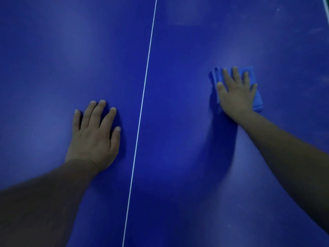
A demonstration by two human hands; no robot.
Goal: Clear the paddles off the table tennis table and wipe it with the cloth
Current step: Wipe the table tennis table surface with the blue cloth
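Observation:
The blue table tennis table [187,41] fills the whole view. A folded blue cloth [257,98] lies flat on it right of the white centre line. My right hand [236,93] presses down on the cloth with straight, spread fingers and covers most of it. Left of the line, my left hand [94,136] rests flat on the bare table top, fingers straight. No paddle is in view.
A thin white centre line [144,90] runs from the top middle down to the bottom edge of the view. A white edge line [326,4] shows at the top right corner. Faint scuff marks streak the surface at the far right.

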